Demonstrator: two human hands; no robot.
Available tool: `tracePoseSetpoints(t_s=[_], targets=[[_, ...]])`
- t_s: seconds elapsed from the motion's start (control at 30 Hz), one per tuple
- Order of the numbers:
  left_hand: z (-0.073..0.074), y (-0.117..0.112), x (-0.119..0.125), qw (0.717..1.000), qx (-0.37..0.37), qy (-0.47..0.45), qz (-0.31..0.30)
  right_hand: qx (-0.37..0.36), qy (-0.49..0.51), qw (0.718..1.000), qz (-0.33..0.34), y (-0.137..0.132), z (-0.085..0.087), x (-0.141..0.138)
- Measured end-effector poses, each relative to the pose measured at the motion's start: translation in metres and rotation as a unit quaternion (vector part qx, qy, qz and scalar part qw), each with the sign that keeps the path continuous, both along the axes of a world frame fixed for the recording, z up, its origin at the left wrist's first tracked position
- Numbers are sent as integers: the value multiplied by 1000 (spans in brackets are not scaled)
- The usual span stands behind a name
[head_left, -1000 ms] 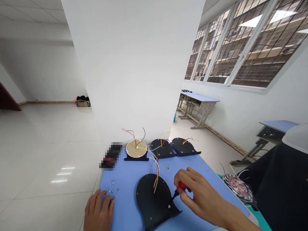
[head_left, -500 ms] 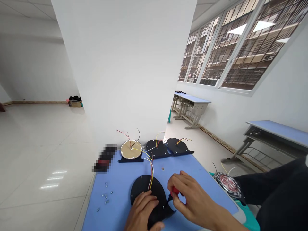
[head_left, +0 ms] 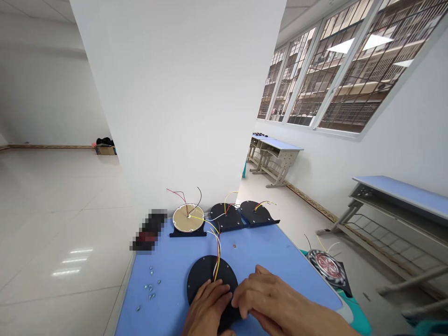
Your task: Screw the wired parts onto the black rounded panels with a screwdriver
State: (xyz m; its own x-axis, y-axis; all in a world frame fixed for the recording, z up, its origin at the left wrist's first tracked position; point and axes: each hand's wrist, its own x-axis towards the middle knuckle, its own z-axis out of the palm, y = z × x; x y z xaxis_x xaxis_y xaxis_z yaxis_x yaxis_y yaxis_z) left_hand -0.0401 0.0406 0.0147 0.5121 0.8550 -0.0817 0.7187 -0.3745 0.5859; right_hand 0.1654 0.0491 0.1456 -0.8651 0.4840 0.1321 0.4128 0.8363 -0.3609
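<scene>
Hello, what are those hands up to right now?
Left hand, right hand both on black round plate. Yellow and red wires rising from it. Small screws lie left of it.

The scene is taken from one camera worn on the head, faced forward and downward. The black round plate [head_left: 210, 275] and the blue table top [head_left: 175, 266] are seen close up at the bottom centre of the frame, while the windows [head_left: 325, 79] at upper right and the far floor [head_left: 45, 186] at left are seen from well away.
</scene>
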Motion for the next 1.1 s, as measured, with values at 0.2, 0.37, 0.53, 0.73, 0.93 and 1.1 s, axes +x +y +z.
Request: tracePoseSetpoints(t_s=[0.2, 0.37, 0.53, 0.73, 0.93, 1.1], targets=[[-6, 3, -3, 999, 33, -32, -13, 58, -30, 995, -80, 10, -8, -5], [2, 1, -3, 996, 68, -56, -24, 52, 6, 998, -47, 12, -8, -10], [17, 1, 8, 996, 70, -34, 50, 143, 17, 988, -54, 14, -15, -10], [14, 10, 14, 993, 101, -12, 55, 161, 60, 984, -48, 17, -20, -7], [13, 14, 18, 993, 97, -27, 67, 175, 57, 981, -63, 17, -20, -4], [6, 14, 19, 992, 101, -26, 65, 150, 63, 986, -25, 16, -18, -5]])
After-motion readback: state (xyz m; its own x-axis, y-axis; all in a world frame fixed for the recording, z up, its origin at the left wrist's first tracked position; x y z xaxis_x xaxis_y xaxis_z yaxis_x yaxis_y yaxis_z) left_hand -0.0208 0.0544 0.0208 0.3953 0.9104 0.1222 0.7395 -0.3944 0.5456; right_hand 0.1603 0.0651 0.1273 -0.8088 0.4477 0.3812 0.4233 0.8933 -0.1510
